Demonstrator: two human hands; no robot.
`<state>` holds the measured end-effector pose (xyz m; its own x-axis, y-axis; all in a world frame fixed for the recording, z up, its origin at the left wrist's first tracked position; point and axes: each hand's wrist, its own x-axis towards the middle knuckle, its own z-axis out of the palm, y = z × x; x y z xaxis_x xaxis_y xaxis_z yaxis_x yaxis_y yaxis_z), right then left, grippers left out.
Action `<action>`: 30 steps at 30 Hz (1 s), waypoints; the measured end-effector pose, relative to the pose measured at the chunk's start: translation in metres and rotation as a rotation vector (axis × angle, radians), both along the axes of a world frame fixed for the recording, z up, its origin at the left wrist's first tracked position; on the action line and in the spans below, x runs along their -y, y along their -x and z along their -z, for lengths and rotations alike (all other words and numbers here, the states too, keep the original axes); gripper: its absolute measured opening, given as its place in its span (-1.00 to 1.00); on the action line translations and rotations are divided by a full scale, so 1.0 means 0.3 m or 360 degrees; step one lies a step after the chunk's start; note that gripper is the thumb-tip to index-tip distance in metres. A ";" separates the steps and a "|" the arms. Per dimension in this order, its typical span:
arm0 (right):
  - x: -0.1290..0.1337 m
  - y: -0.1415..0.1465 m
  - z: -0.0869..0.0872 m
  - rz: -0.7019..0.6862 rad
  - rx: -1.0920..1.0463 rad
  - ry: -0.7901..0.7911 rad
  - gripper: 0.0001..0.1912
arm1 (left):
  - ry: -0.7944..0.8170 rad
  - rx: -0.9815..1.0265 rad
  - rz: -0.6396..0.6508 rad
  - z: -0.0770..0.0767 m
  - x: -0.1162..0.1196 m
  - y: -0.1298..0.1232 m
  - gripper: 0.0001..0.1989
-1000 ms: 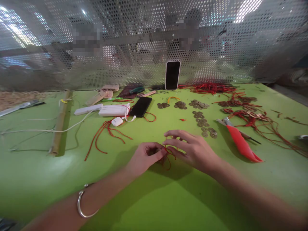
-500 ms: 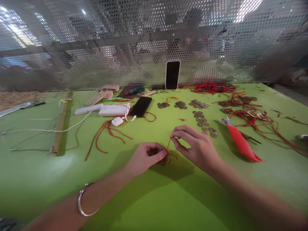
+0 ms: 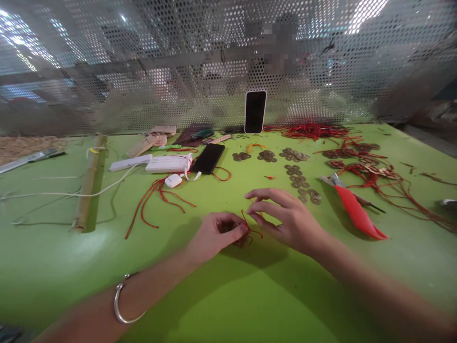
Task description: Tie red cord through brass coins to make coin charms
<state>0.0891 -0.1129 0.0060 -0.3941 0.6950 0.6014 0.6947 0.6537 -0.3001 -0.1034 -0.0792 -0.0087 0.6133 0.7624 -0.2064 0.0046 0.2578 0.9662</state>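
My left hand (image 3: 221, 235) is closed around a bundle of round coins (image 3: 241, 240), mostly hidden under the thumb and fingers. Red cord (image 3: 254, 232) comes out of the bundle at the thumb tip, with loose ends sticking up and to the right. Just right of it my right hand (image 3: 282, 216) hovers with its fingers apart, near the cord ends; it grips nothing that I can see. Piles of similar holed coins (image 3: 299, 182) lie beyond the right hand.
At the right lie a red-wrapped tool (image 3: 359, 214) and tangled red cords (image 3: 374, 176). A phone (image 3: 255, 112) stands against the perforated metal screen (image 3: 200, 62). On the left are another phone (image 3: 209, 158), a white power strip (image 3: 167, 163) with its cable, and a bamboo stick (image 3: 89, 186).
My right hand has let go of the upright red cord, and its fingers have spread and shifted slightly left. The cord end now stands shorter and loose. The left hand keeps its grip.
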 end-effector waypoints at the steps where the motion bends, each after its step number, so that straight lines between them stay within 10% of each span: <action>1: 0.000 -0.001 -0.001 -0.0035 0.0022 0.0041 -0.85 | -0.0003 0.0001 -0.0002 0.000 0.001 0.000 -0.84; 20: -0.008 -0.013 -0.022 0.0324 -0.0282 -0.0037 -0.88 | -0.0189 -0.0193 0.0219 0.001 -0.008 0.014 -0.86; 30: -0.001 -0.012 -0.015 -0.0095 0.0041 0.0185 -0.84 | -0.0033 -0.0061 0.0119 -0.006 -0.008 0.010 -0.80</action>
<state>0.0928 -0.1126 0.0105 -0.4510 0.7344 0.5072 0.6642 0.6558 -0.3588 -0.1064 -0.0769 -0.0068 0.6608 0.7190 -0.2155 0.0605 0.2352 0.9701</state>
